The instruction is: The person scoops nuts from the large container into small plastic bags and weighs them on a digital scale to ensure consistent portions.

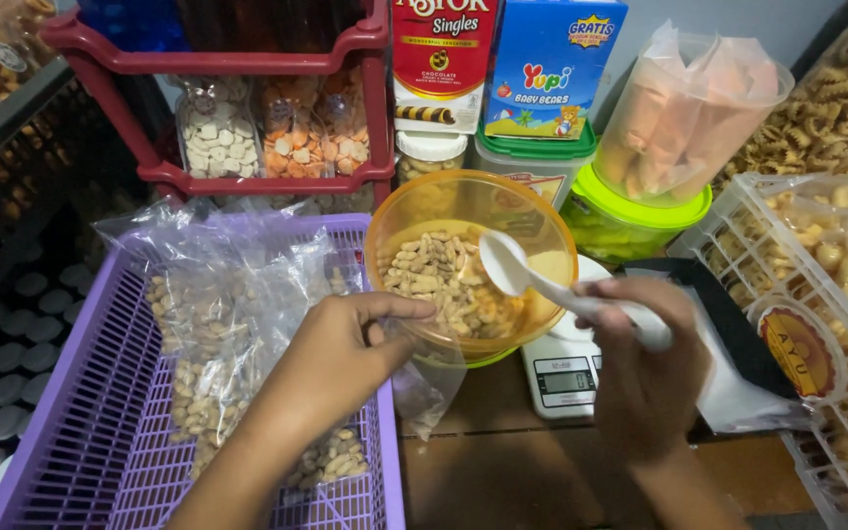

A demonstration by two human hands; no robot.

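Note:
An orange see-through bowl (399,211) holding peanuts (439,280) sits on a small white kitchen scale (561,368). My right hand (645,368) grips a white plastic spoon (517,270) whose bowl end hangs over the peanuts. My left hand (341,358) pinches the mouth of a small clear plastic bag (424,388) right below the bowl's near rim, above the corner of a purple plastic basket (80,432). Clear bags of peanuts (208,344) lie in that basket.
A red rack (247,177) with bagged snacks stands behind the basket. Boxes and lidded tubs (630,211) of snacks line the back. A white crate (836,324) of packed biscuits is at the right. Brown wooden tabletop (503,471) shows near me.

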